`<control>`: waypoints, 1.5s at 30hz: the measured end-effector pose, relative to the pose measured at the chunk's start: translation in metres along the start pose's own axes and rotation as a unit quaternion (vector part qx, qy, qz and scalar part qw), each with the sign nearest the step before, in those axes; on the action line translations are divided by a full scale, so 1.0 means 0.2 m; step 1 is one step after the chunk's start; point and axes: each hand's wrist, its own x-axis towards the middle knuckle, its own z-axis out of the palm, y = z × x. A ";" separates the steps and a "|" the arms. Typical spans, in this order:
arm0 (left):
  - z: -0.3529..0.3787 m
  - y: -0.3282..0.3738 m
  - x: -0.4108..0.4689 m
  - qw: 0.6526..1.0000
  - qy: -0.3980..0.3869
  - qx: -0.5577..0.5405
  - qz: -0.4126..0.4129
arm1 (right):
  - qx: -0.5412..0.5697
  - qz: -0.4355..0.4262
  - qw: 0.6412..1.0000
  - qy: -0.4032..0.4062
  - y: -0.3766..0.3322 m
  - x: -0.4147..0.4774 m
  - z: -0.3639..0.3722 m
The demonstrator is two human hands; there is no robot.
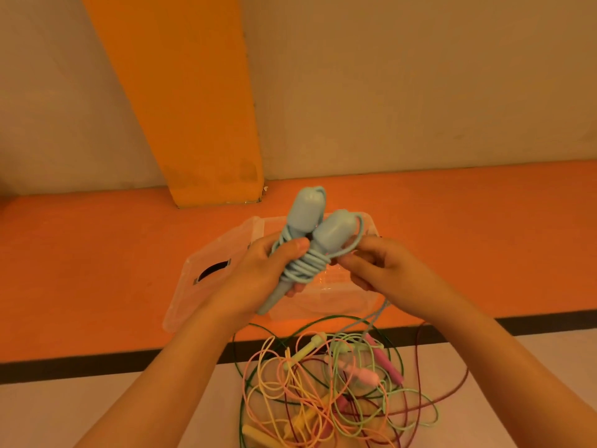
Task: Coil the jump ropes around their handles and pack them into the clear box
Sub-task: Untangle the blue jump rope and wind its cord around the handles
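Observation:
A light blue jump rope (315, 234) is held up over the clear box (339, 294). Its two handles point up and away, and several turns of cord wrap their lower parts. My left hand (258, 273) grips both handles and the coil. My right hand (378, 265) pinches the blue cord just right of the coil. A free length of that cord hangs from it down to the floor. The clear box stands open on the orange floor beneath my hands; I cannot tell what lies inside.
The box's clear lid (213, 270) lies to its left on the orange floor. A tangled pile of jump ropes (329, 389) in pink, yellow, green and dark red lies on the pale floor close to me. An orange pillar (193, 108) stands behind.

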 end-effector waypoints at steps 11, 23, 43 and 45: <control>0.04 0.00 0.02 0.993 0.067 -0.073 -0.067 | -0.237 -0.011 0.971 0.013 0.00 -0.01 0.04; 0.04 -0.03 0.05 0.979 0.007 -0.182 -0.093 | -0.368 0.004 0.930 0.008 -0.03 -0.02 0.09; -0.01 -0.09 0.06 0.977 -0.055 0.165 -0.124 | -0.477 -0.195 0.856 0.045 -0.08 -0.05 0.04; 0.00 -0.08 0.04 0.968 -0.069 0.196 -0.140 | -0.437 -0.211 0.874 0.032 -0.07 -0.04 0.05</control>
